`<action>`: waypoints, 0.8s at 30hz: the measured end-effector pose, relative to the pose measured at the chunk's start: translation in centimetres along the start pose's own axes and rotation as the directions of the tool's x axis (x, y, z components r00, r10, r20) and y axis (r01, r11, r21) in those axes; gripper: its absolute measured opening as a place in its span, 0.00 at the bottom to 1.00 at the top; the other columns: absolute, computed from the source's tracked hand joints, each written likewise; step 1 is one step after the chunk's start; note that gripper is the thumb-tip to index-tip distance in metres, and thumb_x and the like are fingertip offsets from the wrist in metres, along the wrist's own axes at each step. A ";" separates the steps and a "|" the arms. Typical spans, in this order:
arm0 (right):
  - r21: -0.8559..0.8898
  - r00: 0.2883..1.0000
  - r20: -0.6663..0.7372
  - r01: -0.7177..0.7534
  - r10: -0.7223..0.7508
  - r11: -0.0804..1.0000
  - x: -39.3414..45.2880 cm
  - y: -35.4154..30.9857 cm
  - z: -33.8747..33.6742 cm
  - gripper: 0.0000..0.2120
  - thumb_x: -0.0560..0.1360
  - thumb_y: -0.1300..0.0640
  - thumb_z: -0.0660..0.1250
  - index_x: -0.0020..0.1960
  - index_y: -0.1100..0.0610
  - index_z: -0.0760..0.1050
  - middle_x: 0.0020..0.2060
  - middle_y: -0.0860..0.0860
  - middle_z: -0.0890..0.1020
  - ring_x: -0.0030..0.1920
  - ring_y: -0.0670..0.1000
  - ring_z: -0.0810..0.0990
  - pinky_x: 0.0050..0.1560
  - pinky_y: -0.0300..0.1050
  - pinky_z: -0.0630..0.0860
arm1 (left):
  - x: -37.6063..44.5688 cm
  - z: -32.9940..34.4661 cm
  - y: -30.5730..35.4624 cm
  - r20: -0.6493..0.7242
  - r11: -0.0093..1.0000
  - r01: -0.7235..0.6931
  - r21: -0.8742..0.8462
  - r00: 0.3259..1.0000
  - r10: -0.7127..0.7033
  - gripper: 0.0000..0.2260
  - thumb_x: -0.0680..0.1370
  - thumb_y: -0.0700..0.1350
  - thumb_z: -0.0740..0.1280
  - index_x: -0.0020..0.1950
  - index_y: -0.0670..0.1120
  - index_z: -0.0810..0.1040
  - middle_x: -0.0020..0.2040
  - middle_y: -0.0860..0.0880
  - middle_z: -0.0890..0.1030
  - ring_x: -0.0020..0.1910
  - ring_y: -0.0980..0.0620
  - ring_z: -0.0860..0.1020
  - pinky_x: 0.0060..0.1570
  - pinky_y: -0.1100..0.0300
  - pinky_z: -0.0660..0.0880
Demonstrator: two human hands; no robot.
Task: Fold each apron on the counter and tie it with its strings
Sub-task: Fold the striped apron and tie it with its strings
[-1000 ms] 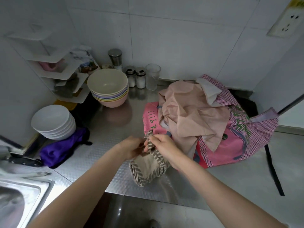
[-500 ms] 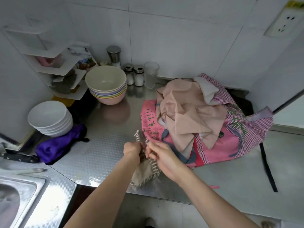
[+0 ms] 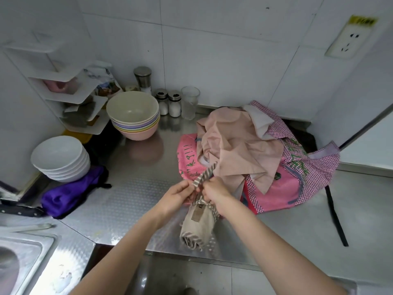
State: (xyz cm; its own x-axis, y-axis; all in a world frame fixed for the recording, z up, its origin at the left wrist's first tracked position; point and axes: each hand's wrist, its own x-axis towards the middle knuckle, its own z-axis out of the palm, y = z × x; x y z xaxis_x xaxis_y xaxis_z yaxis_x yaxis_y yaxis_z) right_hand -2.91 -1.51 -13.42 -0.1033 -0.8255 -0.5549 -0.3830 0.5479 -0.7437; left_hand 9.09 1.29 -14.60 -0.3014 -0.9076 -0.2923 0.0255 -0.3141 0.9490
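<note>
From the head camera, both hands meet near the front edge of the steel counter (image 3: 136, 188). The left hand (image 3: 174, 199) pinches a striped strap (image 3: 205, 174) between thumb and fingers, and the right hand (image 3: 214, 193) is closed around the same strap just beside it; the strap's loose end pokes up toward 12 o'clock from the hands. The rolled beige apron (image 3: 197, 225) hangs from the hands toward 6 o'clock, its lower end resting at the counter's edge. Where the strap wraps the roll is hidden under the right hand, so I cannot tell whether a knot is made.

At 2 o'clock from the hands sits a heap: a peach apron (image 3: 238, 143) crumpled over a pink checked apron (image 3: 297, 171), whose shape is lost in the folds. A black strap (image 3: 336, 211) trails off at 3 o'clock. A purple cloth (image 3: 68, 196) lies at 9 o'clock, below stacked white bowls (image 3: 60, 157).
</note>
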 end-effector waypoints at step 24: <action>0.024 0.955 0.216 0.204 -0.204 0.979 -3.6 -1.0 -0.9 0.10 0.75 0.67 0.65 0.54 0.69 0.79 0.35 0.53 0.79 0.28 0.42 0.72 0.29 0.32 0.67 | 0.7 -2.8 2.2 -0.039 0.947 0.294 0.129 0.956 -0.291 0.09 0.80 0.37 0.58 0.42 0.41 0.75 0.39 0.46 0.77 0.39 0.53 0.75 0.42 0.65 0.75</action>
State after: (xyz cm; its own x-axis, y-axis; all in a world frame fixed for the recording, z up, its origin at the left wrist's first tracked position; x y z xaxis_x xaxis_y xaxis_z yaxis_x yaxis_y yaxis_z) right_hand -2.97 0.80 -10.31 0.1777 -0.8707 -0.4586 -0.3736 0.3714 -0.8500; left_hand 11.61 -0.78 -13.01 -0.2584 -0.7871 -0.5601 -0.1877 -0.5278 0.8284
